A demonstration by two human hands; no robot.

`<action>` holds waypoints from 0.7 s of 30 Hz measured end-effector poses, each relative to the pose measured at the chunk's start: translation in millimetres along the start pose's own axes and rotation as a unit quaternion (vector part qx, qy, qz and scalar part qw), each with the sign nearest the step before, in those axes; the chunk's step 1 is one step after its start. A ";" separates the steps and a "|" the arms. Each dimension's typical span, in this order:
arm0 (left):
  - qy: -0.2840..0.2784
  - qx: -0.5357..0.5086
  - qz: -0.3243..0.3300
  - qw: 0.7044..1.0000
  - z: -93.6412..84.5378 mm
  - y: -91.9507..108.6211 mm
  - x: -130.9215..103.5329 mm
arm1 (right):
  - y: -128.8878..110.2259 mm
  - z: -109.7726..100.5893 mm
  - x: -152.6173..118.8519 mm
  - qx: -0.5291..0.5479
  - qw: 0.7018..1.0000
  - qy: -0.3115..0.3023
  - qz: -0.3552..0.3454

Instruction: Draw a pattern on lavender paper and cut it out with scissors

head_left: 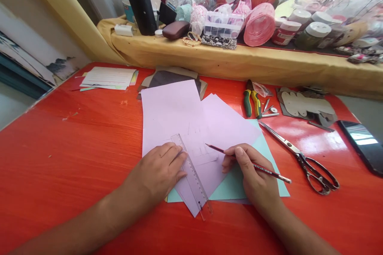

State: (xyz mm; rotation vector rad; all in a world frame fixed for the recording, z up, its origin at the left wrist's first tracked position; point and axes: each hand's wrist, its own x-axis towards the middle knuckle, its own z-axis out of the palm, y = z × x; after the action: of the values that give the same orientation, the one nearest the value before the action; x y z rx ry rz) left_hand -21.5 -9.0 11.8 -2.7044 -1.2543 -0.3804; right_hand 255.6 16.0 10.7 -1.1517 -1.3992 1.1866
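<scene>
My left hand (164, 163) rests on a clear plastic ruler (194, 173), its fingers pressing the ruler's upper left edge onto lilac paper (170, 111). Thin pencil lines show on the paper to the right of the ruler. In my right hand (254, 171) is a dark red pencil (272, 173), gripped between thumb and fingers. Its tip points left and sits over the drawn lines; whether it touches the paper I cannot tell. A second lilac sheet (224, 119) and a pale turquoise sheet (230, 187) lie partly covered beneath.
Scissors (299, 155) lie right of the papers, with a black phone (362, 143) farther right. Pliers (251, 101) and cardboard pieces (308, 105) sit behind. White cards (109, 77) lie back left. A cloth-covered ledge (179, 55) holds jars and craft supplies.
</scene>
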 end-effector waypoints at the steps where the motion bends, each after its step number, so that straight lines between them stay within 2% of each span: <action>1: 0.001 0.000 0.000 1.000 -0.6 -0.7 -0.3 | 0.0 0.2 0.1 0.001 1.000 0.000 0.001; 12: -0.021 0.019 -0.004 1.000 -1.2 5.3 0.0 | 0.0 0.8 0.6 0.013 1.000 -0.002 0.008; 21: 0.048 0.019 0.019 0.998 -6.7 5.7 0.7 | 0.2 1.6 1.7 0.003 1.000 -0.003 -0.003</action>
State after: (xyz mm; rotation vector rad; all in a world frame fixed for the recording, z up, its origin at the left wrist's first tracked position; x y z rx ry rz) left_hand -17.8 -13.7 18.3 -2.6400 -1.1697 -0.4697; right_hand 253.8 17.5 10.5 -1.1399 -1.4010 1.1905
